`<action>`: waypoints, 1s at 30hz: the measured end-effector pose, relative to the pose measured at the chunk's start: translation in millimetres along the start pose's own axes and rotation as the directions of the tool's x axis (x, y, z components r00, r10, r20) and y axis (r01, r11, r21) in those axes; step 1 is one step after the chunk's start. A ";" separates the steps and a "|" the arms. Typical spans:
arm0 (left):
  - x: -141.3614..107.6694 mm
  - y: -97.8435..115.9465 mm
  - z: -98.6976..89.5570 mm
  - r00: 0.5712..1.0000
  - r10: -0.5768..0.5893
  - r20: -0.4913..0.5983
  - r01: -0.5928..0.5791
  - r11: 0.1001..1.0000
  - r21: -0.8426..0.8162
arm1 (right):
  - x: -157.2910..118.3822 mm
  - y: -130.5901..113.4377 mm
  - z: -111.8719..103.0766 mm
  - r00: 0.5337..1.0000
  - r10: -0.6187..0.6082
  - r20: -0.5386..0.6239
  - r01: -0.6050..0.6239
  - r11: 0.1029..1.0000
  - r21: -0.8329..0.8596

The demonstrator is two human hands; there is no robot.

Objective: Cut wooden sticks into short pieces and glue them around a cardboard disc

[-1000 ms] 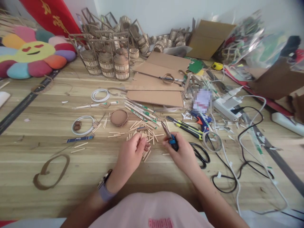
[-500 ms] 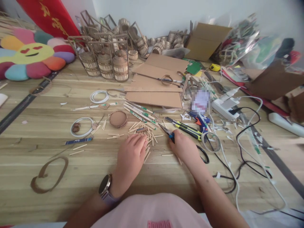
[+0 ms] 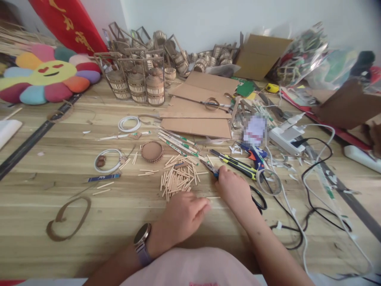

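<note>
My right hand (image 3: pixel 233 188) is closed around blue-handled pliers (image 3: pixel 212 169), whose metal jaws point up and left. My left hand (image 3: pixel 187 212), with a watch (image 3: pixel 142 234) on its wrist, is low over the table with fingers stretched to the right. Its fingertips are close to a single thin wooden stick (image 3: pixel 213 197); whether they touch it I cannot tell. Just beyond that hand lies a pile of short wooden sticks (image 3: pixel 177 180). A small round brown tray (image 3: pixel 152 151) with a beaded rim is behind the pile, beside long paper-wrapped strips (image 3: pixel 178 143).
A yellow-black cutter (image 3: pixel 238 165), a blue glue gun (image 3: pixel 254 155), a tape roll (image 3: pixel 269 182) and a white power strip (image 3: pixel 287 139) with cables are at the right. Cardboard (image 3: pixel 196 125) lies behind. Small baskets (image 3: pixel 155 91) stand at the back. A brown strip loop (image 3: pixel 68 218) lies left.
My left hand has moved off the stick pile, toward me and to the right, uncovering the sticks. My right hand still grips the pliers. The view has shifted slightly.
</note>
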State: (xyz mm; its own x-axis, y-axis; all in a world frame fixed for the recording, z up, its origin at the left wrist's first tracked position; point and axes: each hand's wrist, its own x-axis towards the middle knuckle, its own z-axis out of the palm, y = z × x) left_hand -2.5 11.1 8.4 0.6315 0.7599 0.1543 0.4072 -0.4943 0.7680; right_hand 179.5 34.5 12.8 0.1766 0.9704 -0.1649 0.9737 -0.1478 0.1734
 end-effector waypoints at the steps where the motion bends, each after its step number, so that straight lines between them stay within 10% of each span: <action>1: -1.0 0.9 1.9 0.998 0.028 0.054 -0.026 0.999 -0.035 | 1.1 -0.2 0.3 1.000 0.003 -0.002 -0.003 1.000 0.000; 13: -0.7 1.5 6.3 0.975 -0.208 0.079 0.222 0.933 -0.284 | 3.0 14.4 -4.2 0.999 0.037 -0.022 -0.031 0.970 0.240; 18: 5.2 -2.0 14.0 0.883 -0.450 0.132 0.419 0.629 -0.655 | -6.0 16.5 -24.3 0.991 -0.112 -0.076 0.132 0.669 0.731; 23: 9.2 1.2 20.9 0.851 -0.375 0.368 0.452 0.164 -0.877 | -14.8 -14.7 -26.5 0.988 -0.052 -0.146 0.154 0.472 0.868; 30: 12.9 -2.4 3.1 0.827 -0.549 0.116 0.229 0.141 -0.963 | -3.8 -22.7 -7.3 0.988 0.046 -0.148 0.136 0.206 0.969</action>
State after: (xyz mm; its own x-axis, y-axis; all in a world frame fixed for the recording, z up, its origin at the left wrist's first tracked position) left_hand 6.7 20.7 6.6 0.3755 0.8512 -0.3666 -0.4337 0.5109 0.7422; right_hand 155.6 35.5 16.6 0.1981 0.9801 -0.0109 0.3638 -0.0839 -0.9277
